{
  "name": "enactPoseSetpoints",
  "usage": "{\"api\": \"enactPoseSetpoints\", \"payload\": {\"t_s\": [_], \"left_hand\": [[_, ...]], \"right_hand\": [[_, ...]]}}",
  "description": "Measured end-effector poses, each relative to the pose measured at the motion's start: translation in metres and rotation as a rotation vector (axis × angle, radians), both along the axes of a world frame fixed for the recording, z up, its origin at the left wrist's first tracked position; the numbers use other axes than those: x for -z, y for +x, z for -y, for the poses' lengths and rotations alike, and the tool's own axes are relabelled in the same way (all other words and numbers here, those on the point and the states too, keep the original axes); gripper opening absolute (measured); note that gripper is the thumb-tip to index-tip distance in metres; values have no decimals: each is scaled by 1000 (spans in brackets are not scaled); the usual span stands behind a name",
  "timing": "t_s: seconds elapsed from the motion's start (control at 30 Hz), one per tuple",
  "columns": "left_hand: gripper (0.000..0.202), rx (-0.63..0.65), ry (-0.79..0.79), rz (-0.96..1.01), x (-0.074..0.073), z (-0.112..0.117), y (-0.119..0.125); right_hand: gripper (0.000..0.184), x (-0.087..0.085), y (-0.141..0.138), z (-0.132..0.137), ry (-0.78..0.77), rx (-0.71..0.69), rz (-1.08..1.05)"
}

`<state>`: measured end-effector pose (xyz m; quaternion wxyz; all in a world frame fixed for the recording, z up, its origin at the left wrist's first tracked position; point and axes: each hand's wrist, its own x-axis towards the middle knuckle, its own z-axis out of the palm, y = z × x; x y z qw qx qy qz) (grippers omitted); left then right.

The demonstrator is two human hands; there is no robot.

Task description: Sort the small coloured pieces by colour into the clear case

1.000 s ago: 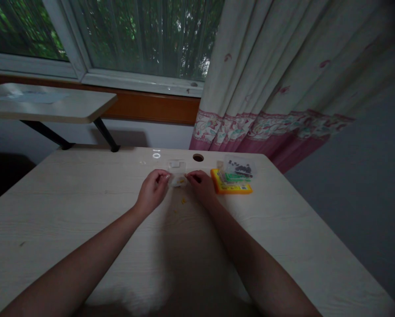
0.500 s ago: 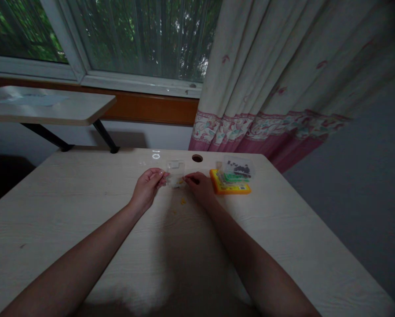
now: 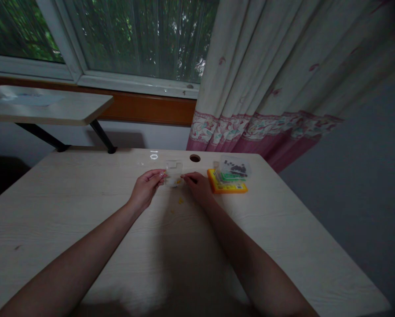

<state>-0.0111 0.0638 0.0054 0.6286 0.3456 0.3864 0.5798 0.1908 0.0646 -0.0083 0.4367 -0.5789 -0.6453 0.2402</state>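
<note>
A small clear plastic box (image 3: 173,179) lies on the desk with its lid (image 3: 174,165) folded back toward the window. A few tiny yellow and whitish pieces show inside it. At the box's left edge my left hand (image 3: 149,185) is closed, thumb and fingers pinching the plastic. On the opposite side is my right hand (image 3: 198,185), its thumb and forefinger pressed together by the right rim. Whatever those fingertips hold is too small to make out. Small yellow pieces (image 3: 181,200) lie loose on the desk just in front of the box.
Right of my right hand lies an orange-yellow box (image 3: 230,188). On it are a green piece (image 3: 229,177) and a clear container (image 3: 235,166) of dark bits. A round cable hole (image 3: 195,158) pierces the desk's back edge. A raised shelf (image 3: 85,114) stands back left.
The view has shifted slightly, moving everything a little to the left in the picture. Both hands stay at the clear box, nearly in the same pose.
</note>
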Motion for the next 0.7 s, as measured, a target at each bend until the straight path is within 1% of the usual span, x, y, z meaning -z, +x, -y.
{"api": "enactPoseSetpoints", "payload": {"t_s": [0.1, 0.2, 0.33, 0.4, 0.53, 0.6, 0.7], "left_hand": [[40, 14, 34, -38, 3, -2, -2], [42, 7, 80, -128, 5, -4, -4], [40, -23, 135, -260, 8, -6, -8], [38, -33, 166, -304, 11, -7, -9], [33, -48, 226, -376, 18, -8, -12], [31, -54, 250, -400, 19, -8, -12], [30, -67, 267, -421, 18, -8, -11]], "right_hand": [[24, -1, -1, -1, -12, 3, -52], [26, -2, -1, -1, -29, 1, -95], [26, -6, 3, 1, -50, -48, -140], [24, -10, 8, 2, -100, -132, -130], [19, -21, 18, 8, -201, -392, -42], [18, -25, 21, 9, -203, -465, 4], [17, -26, 24, 9, -191, -526, 46]]}}
